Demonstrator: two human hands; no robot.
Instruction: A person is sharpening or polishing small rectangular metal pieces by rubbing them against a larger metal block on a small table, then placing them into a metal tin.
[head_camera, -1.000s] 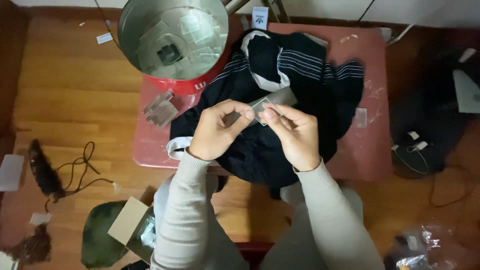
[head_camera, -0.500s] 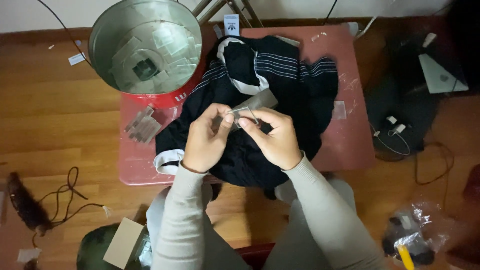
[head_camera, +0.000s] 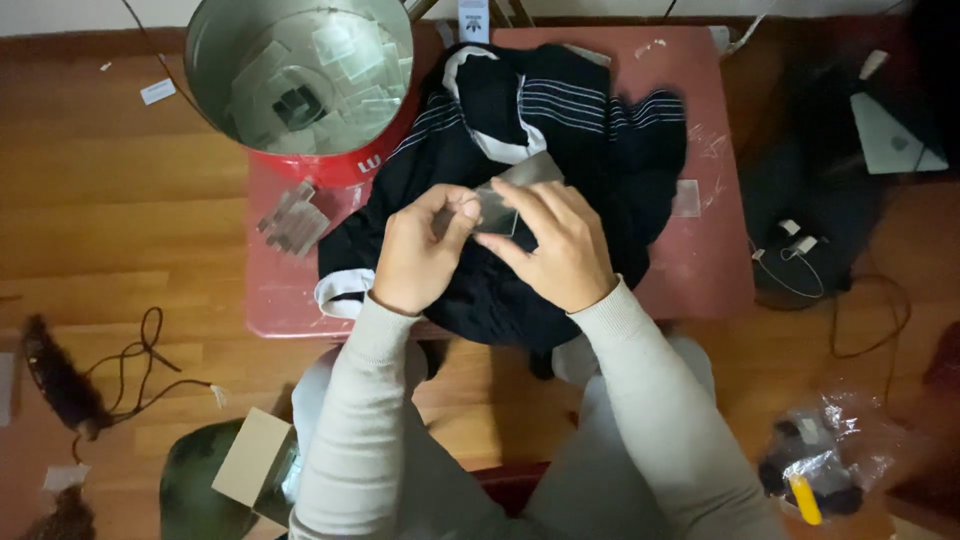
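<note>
Both hands meet over a dark garment with white stripes (head_camera: 590, 125) spread on a small red table (head_camera: 700, 270). My left hand (head_camera: 420, 250) and my right hand (head_camera: 550, 245) together pinch a small clear plastic sleeve (head_camera: 505, 200) with a grey piece inside. The fingertips of both hands grip its edges just above the garment's middle.
A red metal bucket (head_camera: 300, 75) holding several clear sleeves stands at the table's back left. A small stack of sleeves (head_camera: 292, 222) lies beside it. A black cable (head_camera: 140, 350) runs over the wooden floor at left, and a crumpled plastic bag (head_camera: 820, 455) lies at lower right.
The view has shifted slightly. Both hands stay on the clear sleeve, with the fingers working along its edges.
</note>
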